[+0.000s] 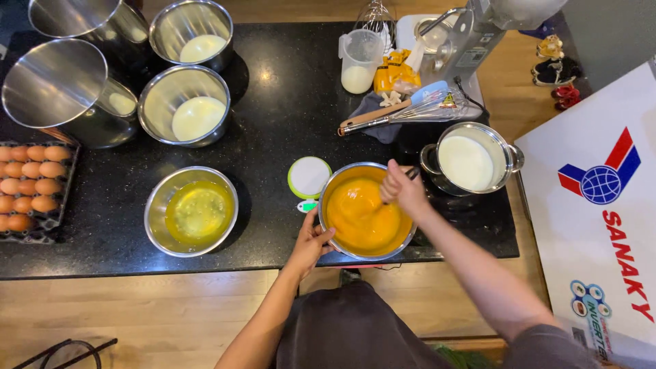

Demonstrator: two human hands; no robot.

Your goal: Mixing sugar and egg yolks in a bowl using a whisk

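A steel bowl [331, 184] of bright orange beaten yolk sits near the front edge of a black counter [273, 137]. My left hand [311, 242] grips the bowl's near left rim. Over the bowl's right side, my right hand [403, 191] is closed around a dark-handled stirring tool whose lower end dips into the yolk; the tool's head is blurred. To the left stands a second steel bowl [156, 205] holding clear yellowish egg white.
A tray of brown eggs [31, 184] lies at the left edge. Several steel bowls and pots [183, 102] stand at the back left. A pot of milk [471, 160], a whisk [410, 109], a measuring jug [360, 61] and a green-rimmed lid [309, 176] are nearby.
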